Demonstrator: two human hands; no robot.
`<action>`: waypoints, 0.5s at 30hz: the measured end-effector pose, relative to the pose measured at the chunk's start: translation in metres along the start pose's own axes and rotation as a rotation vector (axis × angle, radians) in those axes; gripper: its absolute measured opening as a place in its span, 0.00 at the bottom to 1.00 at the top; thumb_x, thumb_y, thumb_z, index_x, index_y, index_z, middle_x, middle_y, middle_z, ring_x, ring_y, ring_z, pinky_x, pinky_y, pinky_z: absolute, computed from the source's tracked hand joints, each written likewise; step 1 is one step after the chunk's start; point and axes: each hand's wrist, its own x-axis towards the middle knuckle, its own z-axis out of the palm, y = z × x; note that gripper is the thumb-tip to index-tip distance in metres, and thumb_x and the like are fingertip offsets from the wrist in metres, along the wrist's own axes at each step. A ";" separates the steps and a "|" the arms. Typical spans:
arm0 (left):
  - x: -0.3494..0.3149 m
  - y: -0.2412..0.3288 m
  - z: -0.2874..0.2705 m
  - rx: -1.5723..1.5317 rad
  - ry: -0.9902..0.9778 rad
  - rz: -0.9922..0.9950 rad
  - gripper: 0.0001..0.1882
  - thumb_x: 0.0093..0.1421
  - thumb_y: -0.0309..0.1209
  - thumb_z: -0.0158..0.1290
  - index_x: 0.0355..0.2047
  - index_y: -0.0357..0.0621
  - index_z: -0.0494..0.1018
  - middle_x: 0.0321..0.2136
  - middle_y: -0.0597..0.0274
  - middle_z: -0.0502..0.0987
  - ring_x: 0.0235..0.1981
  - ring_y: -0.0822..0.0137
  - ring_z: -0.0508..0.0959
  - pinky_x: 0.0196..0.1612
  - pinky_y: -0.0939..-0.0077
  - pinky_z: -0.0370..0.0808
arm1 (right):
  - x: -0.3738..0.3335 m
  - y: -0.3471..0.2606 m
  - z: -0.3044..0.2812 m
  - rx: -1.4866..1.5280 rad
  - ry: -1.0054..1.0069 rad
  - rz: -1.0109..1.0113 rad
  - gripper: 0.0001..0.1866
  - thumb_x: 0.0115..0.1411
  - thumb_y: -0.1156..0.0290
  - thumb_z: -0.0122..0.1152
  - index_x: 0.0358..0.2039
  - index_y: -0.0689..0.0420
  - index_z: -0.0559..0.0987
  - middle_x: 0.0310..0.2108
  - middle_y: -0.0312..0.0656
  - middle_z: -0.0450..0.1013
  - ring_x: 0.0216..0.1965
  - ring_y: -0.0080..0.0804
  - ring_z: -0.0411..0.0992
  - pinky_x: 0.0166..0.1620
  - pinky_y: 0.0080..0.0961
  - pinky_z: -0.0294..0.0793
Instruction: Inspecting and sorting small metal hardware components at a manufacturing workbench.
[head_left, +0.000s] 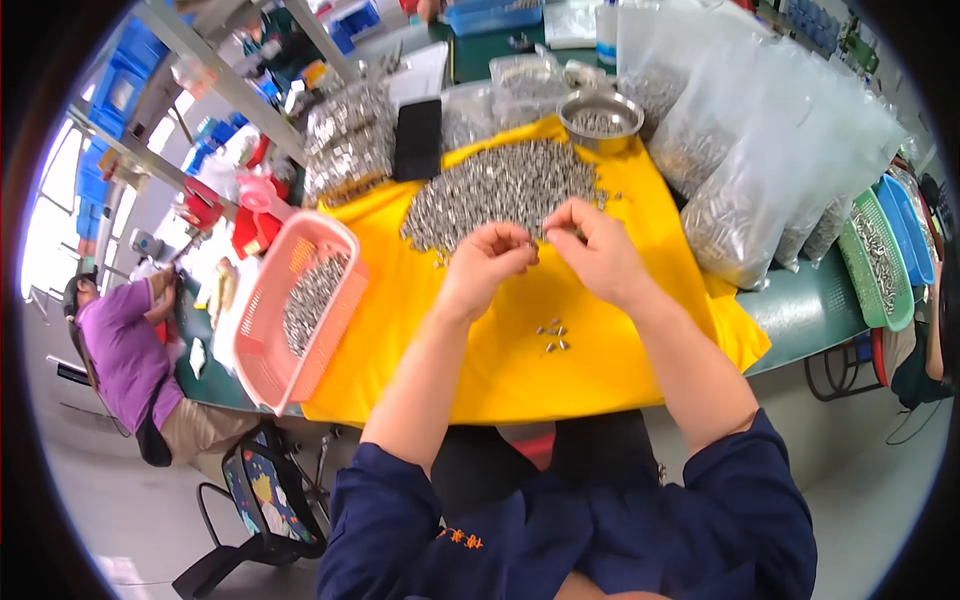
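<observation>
Both my hands meet above a yellow cloth (620, 370), at the near edge of a wide heap of small silvery metal parts (500, 185). My left hand (488, 262) is closed, thumb and fingertips pinched together; a small dark bit shows at the tips, too small to name. Close beside it, my right hand (592, 245) also pinches, with its fingertips over the heap's edge and what they hold hard to make out. Nearer to me, several loose metal parts (553, 340) lie apart on the cloth.
A pink basket (262, 345) partly filled with metal parts stands left. Behind the heap are a black tablet-like slab (417, 140), bagged parts (345, 135) and a steel bowl (601, 120). Large clear bags (740, 190) and a green basket (868, 262) stand right. A person in purple (130, 335) sits far left.
</observation>
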 end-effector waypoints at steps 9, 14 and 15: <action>-0.005 0.007 -0.002 -0.053 -0.014 -0.021 0.09 0.50 0.20 0.54 0.33 0.34 0.72 0.28 0.61 0.76 0.30 0.73 0.75 0.36 0.82 0.72 | -0.002 -0.010 0.007 -0.061 -0.096 0.038 0.03 0.52 0.76 0.51 0.28 0.62 0.69 0.24 0.38 0.69 0.24 0.21 0.67 0.28 0.18 0.67; -0.011 0.006 -0.003 -0.008 -0.012 -0.017 0.08 0.49 0.21 0.55 0.32 0.36 0.73 0.27 0.64 0.76 0.29 0.76 0.74 0.35 0.85 0.72 | -0.007 -0.014 0.009 -0.162 -0.128 0.048 0.02 0.52 0.77 0.50 0.27 0.61 0.68 0.22 0.39 0.68 0.22 0.23 0.66 0.26 0.21 0.66; -0.012 0.006 -0.003 0.086 0.020 -0.011 0.08 0.49 0.20 0.54 0.32 0.35 0.73 0.28 0.63 0.76 0.30 0.76 0.74 0.36 0.84 0.72 | -0.007 -0.015 0.010 -0.221 -0.149 0.061 0.02 0.51 0.77 0.50 0.26 0.61 0.68 0.22 0.40 0.68 0.21 0.26 0.66 0.26 0.23 0.65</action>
